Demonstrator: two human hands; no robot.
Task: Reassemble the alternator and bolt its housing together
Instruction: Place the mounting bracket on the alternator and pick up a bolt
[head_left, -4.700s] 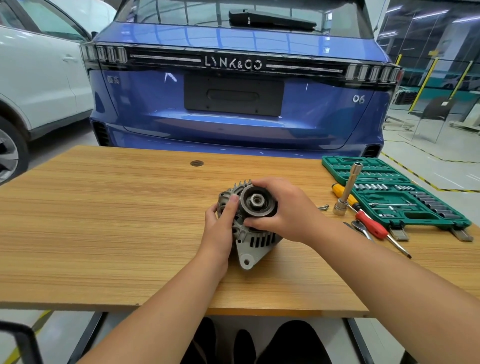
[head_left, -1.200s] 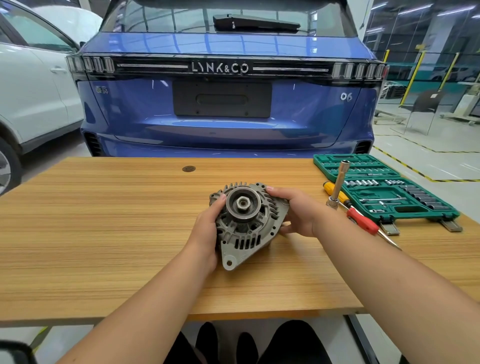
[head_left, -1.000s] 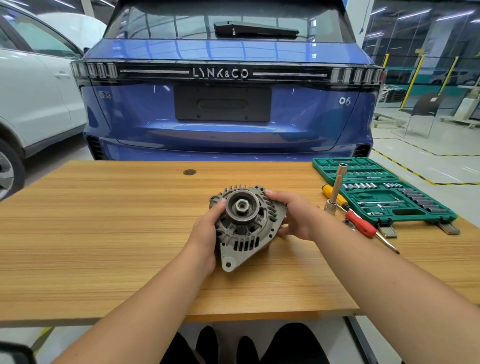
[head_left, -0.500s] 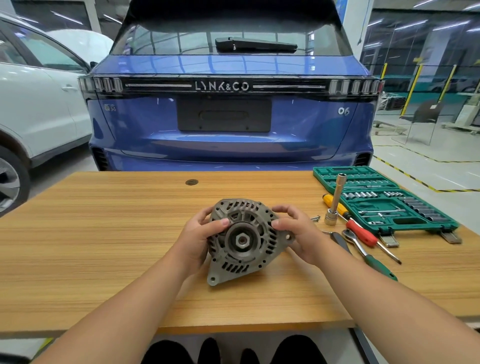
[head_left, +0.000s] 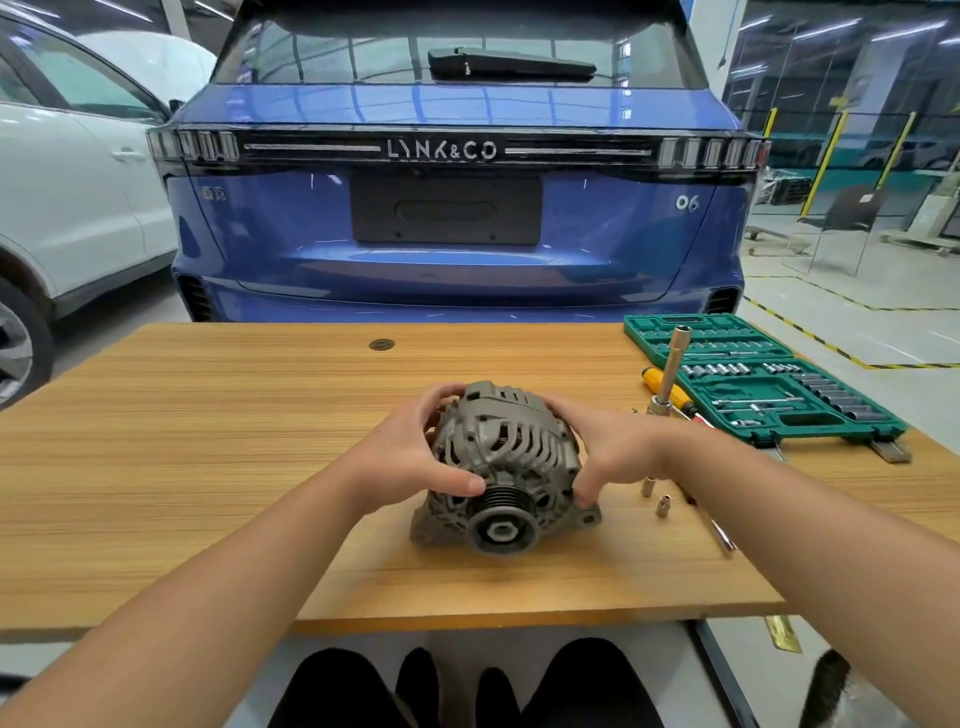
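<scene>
Far across the scene sits a glossy blue car (head_left: 457, 218), tail toward us, with a white car (head_left: 67, 208) at far left. Nearer, the wooden table (head_left: 208, 467) stretches wide, its top streaked with fine straight grain and a small dark round plug (head_left: 381, 344) set in near the far edge. At far right on the table lies an open green plastic case (head_left: 779, 410), moulded into slots: rows of shiny metal sockets (head_left: 714, 370) fill the far and right-hand slots, and slim metal bars lie in the middle ones. Just left of the case a metal socket driver (head_left: 667, 371) stands upright, tilted slightly, with a yellow handle (head_left: 655, 378) lying behind it.

Centre of the table, there's the alternator (head_left: 506, 462), resting on the wood: grey cast metal, rounded, ribbed with curved vent slots, its dark grooved pulley (head_left: 501, 522) facing the near edge and a mounting ear poking out at each lower side. The left hand (head_left: 410, 452) grips its left flank, fingers curled over the top, thumb pressed just above the pulley. The right hand (head_left: 608, 449) clasps the right flank the same way, thumb down by the right-hand ear.

Just right of that, two small metal sockets (head_left: 654, 496) stand on the wood, close together.
</scene>
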